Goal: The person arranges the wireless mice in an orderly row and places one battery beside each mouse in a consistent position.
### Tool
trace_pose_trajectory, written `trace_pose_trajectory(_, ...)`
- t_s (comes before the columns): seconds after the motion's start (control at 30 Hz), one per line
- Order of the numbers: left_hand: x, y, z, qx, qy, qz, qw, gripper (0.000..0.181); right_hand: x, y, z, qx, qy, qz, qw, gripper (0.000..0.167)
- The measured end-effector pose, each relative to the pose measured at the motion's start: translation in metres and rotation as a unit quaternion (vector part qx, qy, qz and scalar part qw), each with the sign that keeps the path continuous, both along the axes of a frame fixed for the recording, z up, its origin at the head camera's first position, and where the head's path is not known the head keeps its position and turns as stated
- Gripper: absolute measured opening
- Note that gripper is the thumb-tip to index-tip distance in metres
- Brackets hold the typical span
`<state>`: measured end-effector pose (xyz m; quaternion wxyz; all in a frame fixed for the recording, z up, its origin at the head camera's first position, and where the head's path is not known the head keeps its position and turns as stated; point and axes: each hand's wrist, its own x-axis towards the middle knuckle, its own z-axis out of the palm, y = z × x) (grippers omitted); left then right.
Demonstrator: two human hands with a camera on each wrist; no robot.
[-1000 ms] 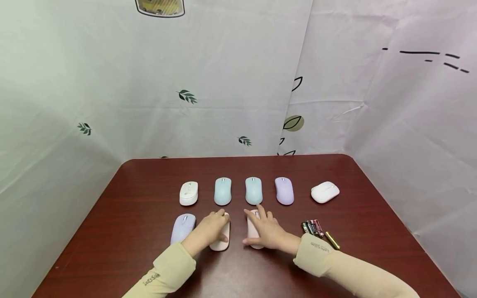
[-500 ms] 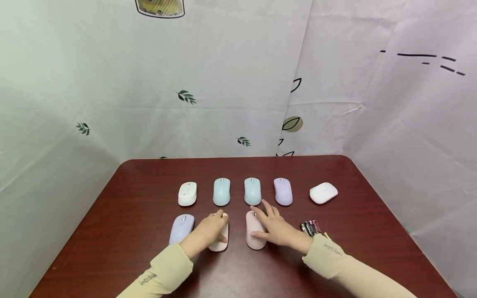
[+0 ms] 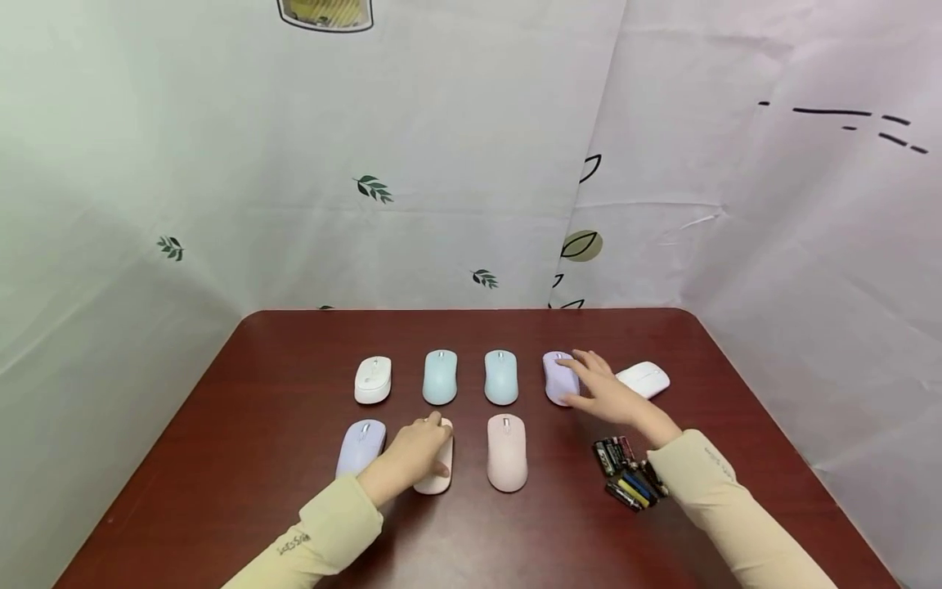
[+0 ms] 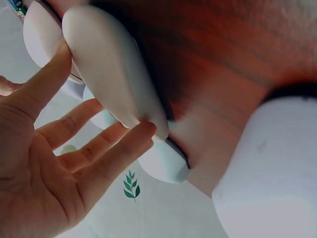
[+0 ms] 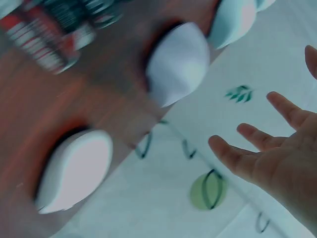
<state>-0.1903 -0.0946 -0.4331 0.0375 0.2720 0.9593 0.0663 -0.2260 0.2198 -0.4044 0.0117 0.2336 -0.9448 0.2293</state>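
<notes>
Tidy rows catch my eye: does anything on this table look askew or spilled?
Yes: at far right in the back row, one white computer mouse lies slanted, while the other four mice there point nearly straight ahead. Nothing appears spilled.

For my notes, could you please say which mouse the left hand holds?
The cream mouse in the front row, between the lavender mouse and the pink mouse; it alone has the left hand on it.

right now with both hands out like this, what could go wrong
The right sleeve sits right by the batteries in the head view, so it might roll some away. The right hand could knock the white mouse it partly hides. The left hand, gripping the cream mouse, might bump the near purple mouse.
</notes>
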Motion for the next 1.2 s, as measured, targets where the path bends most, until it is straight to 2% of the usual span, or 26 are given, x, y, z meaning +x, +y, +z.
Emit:
trace_pose_trajectory(0.07, 0.004, 0.0, -0.002, 0.001, 0.01, 0.005, 0.9999, 0.043, -0.001, 0.011, -0.003, -0.007, -0.002, -0.009, 0.9999, 0.054)
trace_pose_trajectory(0.17, 0.009, 0.0, -0.003, 0.001, 0.038, -0.006, 0.9993, 0.034, -0.004, 0.029, -0.006, -0.021, -0.008, -0.022, 0.9995, 0.052)
trace_pose_trajectory(0.3, 0.011, 0.002, 0.0, 0.012, 0.085, -0.039, 0.9955, 0.017, -0.01, 0.053, -0.004, -0.056, -0.015, -0.055, 0.9968, 0.052)
trace_pose_trajectory(0.37, 0.01, 0.006, 0.003, 0.03, 0.105, -0.063, 0.9921, 0.014, -0.013, 0.066, -0.002, -0.068, -0.02, -0.091, 0.9933, 0.052)
trace_pose_trajectory(0.47, 0.006, 0.014, 0.006, 0.064, 0.126, -0.102, 0.9847, 0.016, -0.017, 0.082, 0.003, -0.086, -0.03, -0.154, 0.9838, 0.052)
trace_pose_trajectory(0.6, 0.0, 0.027, 0.004, 0.128, 0.147, -0.155, 0.9685, 0.012, -0.019, 0.098, 0.005, -0.111, -0.051, -0.228, 0.9659, 0.052)
trace_pose_trajectory(0.7, -0.002, 0.038, 0.001, 0.17, 0.159, -0.175, 0.9567, 0.009, -0.018, 0.108, 0.002, -0.121, -0.076, -0.263, 0.9542, 0.054)
trace_pose_trajectory(0.77, -0.001, 0.044, 0.0, 0.18, 0.16, -0.175, 0.9546, 0.008, -0.018, 0.113, 0.0, -0.121, -0.093, -0.276, 0.9489, 0.056)
trace_pose_trajectory(0.83, -0.002, 0.051, -0.001, 0.179, 0.158, -0.168, 0.9564, 0.006, -0.019, 0.117, -0.003, -0.118, -0.11, -0.285, 0.945, 0.059)
trace_pose_trajectory(0.9, -0.002, 0.057, -0.002, 0.167, 0.149, -0.16, 0.9615, 0.006, -0.02, 0.119, -0.006, -0.111, -0.122, -0.291, 0.9423, 0.061)
trace_pose_trajectory(1.0, -0.005, 0.065, -0.002, 0.15, 0.126, -0.145, 0.9698, 0.009, -0.024, 0.121, -0.01, -0.1, -0.138, -0.3, 0.9387, 0.064)
trace_pose_trajectory(1.07, -0.009, 0.071, -0.002, 0.14, 0.105, -0.136, 0.9752, 0.011, -0.03, 0.124, -0.013, -0.099, -0.162, -0.309, 0.9319, 0.068)
trace_pose_trajectory(1.13, -0.013, 0.076, -0.001, 0.128, 0.086, -0.125, 0.9802, 0.013, -0.046, 0.137, -0.023, -0.098, -0.194, -0.325, 0.9203, 0.075)
trace_pose_trajectory(1.17, -0.016, 0.078, -0.001, 0.12, 0.075, -0.12, 0.9826, 0.015, -0.06, 0.153, -0.039, -0.094, -0.192, -0.333, 0.9184, 0.08)
trace_pose_trajectory(1.2, -0.018, 0.081, -0.001, 0.112, 0.064, -0.115, 0.9849, 0.018, -0.08, 0.175, -0.061, -0.086, -0.207, -0.342, 0.9127, 0.084)
